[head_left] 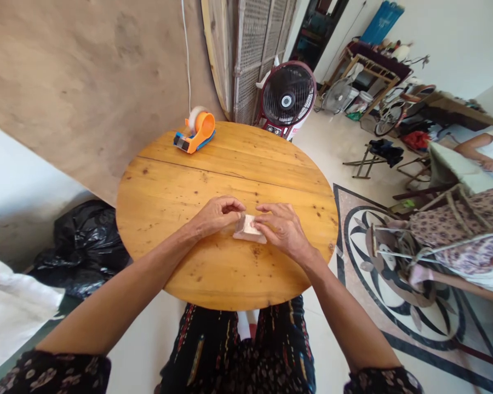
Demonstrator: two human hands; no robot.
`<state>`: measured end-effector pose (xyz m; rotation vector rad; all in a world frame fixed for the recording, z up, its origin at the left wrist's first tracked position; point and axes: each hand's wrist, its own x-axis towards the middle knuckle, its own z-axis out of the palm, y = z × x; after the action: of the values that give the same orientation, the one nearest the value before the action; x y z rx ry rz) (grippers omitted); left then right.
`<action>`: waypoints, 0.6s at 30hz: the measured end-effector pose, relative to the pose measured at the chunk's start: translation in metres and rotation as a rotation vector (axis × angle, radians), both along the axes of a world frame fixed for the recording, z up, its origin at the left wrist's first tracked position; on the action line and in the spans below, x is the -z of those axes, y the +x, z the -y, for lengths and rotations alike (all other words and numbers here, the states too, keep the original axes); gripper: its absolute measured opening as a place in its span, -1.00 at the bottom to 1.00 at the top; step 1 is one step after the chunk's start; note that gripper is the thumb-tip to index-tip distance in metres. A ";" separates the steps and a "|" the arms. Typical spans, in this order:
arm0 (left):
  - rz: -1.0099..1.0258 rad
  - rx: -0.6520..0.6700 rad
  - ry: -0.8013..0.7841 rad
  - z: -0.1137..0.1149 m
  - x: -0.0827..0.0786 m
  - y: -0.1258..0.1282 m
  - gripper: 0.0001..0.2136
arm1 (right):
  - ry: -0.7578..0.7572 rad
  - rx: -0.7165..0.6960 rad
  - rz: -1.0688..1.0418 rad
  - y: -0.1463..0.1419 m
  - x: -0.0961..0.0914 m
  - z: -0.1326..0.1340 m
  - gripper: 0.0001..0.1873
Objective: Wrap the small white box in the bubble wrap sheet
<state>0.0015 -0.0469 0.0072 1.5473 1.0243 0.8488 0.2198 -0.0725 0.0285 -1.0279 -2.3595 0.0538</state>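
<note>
A small pale, boxy packet (pixel 248 230) with a pinkish-white top and clear-looking edges lies on the round wooden table (pixel 230 273). My left hand (pixel 218 215) is closed, thumb and fingertips pinching at the packet's upper left corner. From the other side, my right hand (pixel 283 227) has its thumb and bent fingers on the right end of the same packet. Its exact kind is too small to make out. Toward the table's far left edge stands an orange and blue tape dispenser (pixel 202 131) with a roll of tape in it, apart from both hands.
A dark red fan (pixel 287 98) stands just beyond the table's far edge. Black plastic bags (pixel 86 241) lie on the left. At right, another person in a patterned garment (pixel 447 219) sits by a pale board (pixel 456 164). A folding stool (pixel 367 161) stands farther back.
</note>
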 end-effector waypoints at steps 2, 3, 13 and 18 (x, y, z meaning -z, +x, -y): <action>0.000 -0.004 -0.004 0.000 -0.001 0.000 -0.71 | 0.039 -0.004 0.029 -0.001 0.000 0.000 -0.88; 0.000 -0.004 -0.005 0.001 -0.001 0.001 -0.71 | 0.056 -0.003 0.040 -0.002 0.000 0.000 -0.87; -0.061 0.031 0.059 0.001 -0.002 0.000 -0.70 | 0.023 0.034 -0.010 -0.005 0.002 -0.001 -0.86; -0.180 0.028 0.222 0.000 -0.001 -0.001 -0.70 | -0.028 0.064 -0.025 0.000 -0.002 0.004 -0.86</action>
<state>0.0009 -0.0471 0.0082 1.8490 1.0615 0.8380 0.2196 -0.0766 0.0304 -1.1096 -2.3077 0.0751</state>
